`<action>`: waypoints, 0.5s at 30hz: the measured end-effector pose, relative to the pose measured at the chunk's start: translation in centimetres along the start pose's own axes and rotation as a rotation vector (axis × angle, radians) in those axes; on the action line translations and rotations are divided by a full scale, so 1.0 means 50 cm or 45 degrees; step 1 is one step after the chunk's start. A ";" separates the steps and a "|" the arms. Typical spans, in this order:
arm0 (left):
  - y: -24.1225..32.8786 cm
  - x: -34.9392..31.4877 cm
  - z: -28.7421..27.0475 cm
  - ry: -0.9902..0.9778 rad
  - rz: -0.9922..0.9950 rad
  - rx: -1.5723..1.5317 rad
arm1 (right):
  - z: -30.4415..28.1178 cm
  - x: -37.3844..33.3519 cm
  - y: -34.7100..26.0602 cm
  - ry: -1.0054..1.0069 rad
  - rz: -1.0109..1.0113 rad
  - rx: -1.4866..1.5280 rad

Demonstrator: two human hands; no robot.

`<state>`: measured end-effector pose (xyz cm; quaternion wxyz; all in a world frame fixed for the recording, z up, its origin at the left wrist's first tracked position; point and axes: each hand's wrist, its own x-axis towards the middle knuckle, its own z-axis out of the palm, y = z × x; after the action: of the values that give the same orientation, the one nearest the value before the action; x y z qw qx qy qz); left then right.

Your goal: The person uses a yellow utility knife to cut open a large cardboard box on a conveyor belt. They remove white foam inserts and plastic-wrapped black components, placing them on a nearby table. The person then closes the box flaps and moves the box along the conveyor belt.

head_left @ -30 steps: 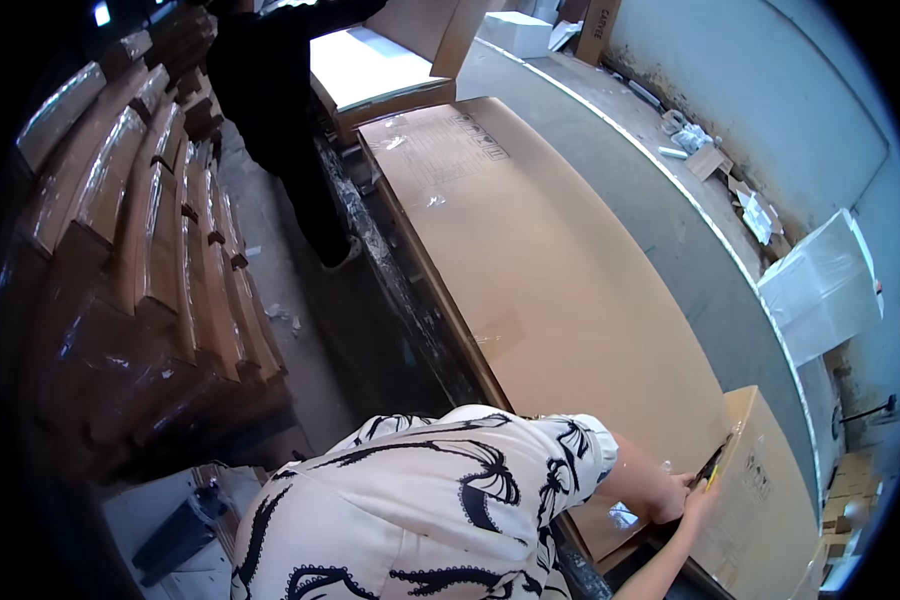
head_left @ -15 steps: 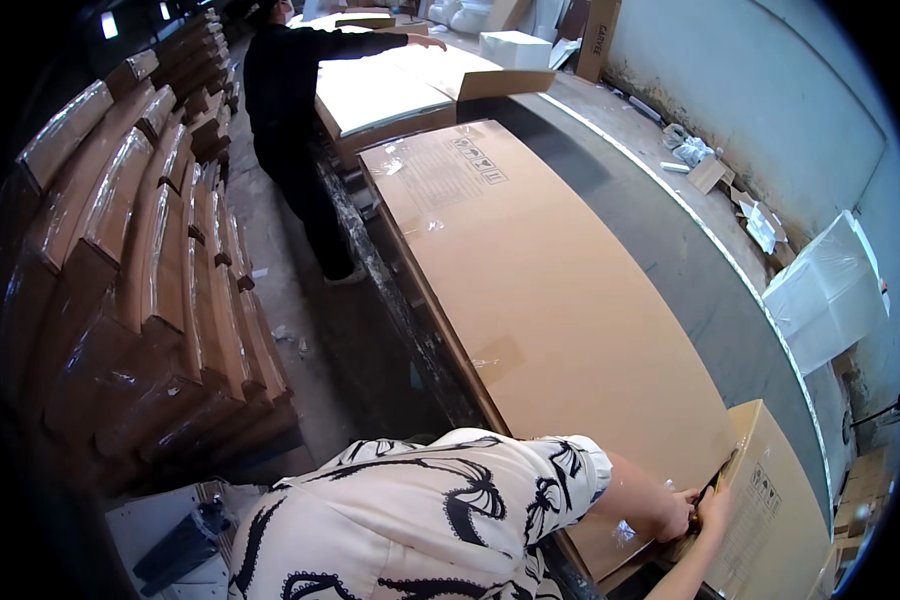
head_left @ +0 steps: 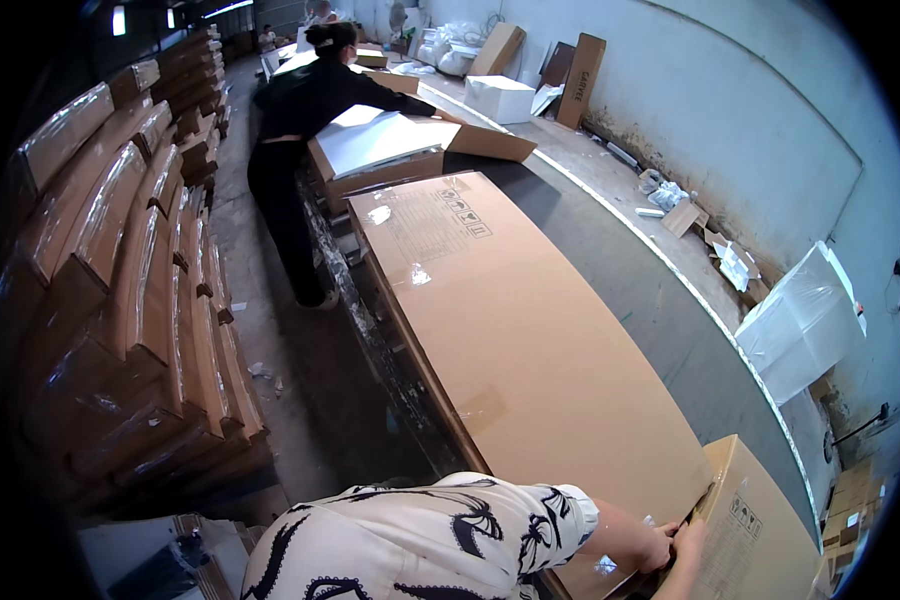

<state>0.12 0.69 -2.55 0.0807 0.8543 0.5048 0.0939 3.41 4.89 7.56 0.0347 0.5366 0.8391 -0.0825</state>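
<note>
A long brown carton (head_left: 540, 340) lies flat on the conveyor, printed with handling symbols at its far end and taped in places. Against its near right end is a second brown carton (head_left: 755, 525), its top edge slightly raised. My hands meet at the seam between the two. My left hand (head_left: 657, 548), reaching from a patterned short sleeve, has its fingers curled in at the gap; what they grip is hidden. Close beside it, my right hand (head_left: 687, 542) bends its fingers over the second carton's edge. Shiny clear tape (head_left: 605, 566) shows near my left wrist.
Wrapped flat cartons (head_left: 140, 260) are stacked high along the left. Beyond the long carton a co-worker in black (head_left: 305, 120) leans over an open carton (head_left: 375, 178) with white contents. A dark conveyor belt (head_left: 610, 240) curves along the right; past it stands a plastic-wrapped white block (head_left: 805, 315).
My view has tipped up, so the scene sits lower and the co-worker's head shows. The co-worker bends further over the open carton. My hands stay at the same seam.
</note>
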 end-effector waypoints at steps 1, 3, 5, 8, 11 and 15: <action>0.001 0.005 0.017 0.107 -0.009 0.052 | 0.001 -0.003 -0.001 0.014 0.000 -0.041; -0.017 0.010 0.030 0.194 0.041 -0.020 | 0.005 -0.007 0.005 0.058 -0.011 -0.071; -0.023 -0.001 0.035 0.293 0.080 -0.020 | 0.008 -0.011 0.012 0.117 -0.038 -0.053; -0.007 -0.083 -0.028 0.354 0.172 -0.711 | 0.014 -0.030 0.049 -0.108 -0.104 0.067; -0.011 -0.182 -0.121 -0.080 0.084 -1.346 | 0.045 -0.085 0.070 0.138 -0.263 0.253; -0.201 -0.458 -0.200 0.316 0.062 -0.908 | 0.004 -0.178 -0.004 -0.117 -0.122 0.215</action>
<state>-21.66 -14.19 3.00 0.3089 0.7665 0.4259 0.3683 6.98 -3.18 8.71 0.0237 0.4927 0.8513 -0.1790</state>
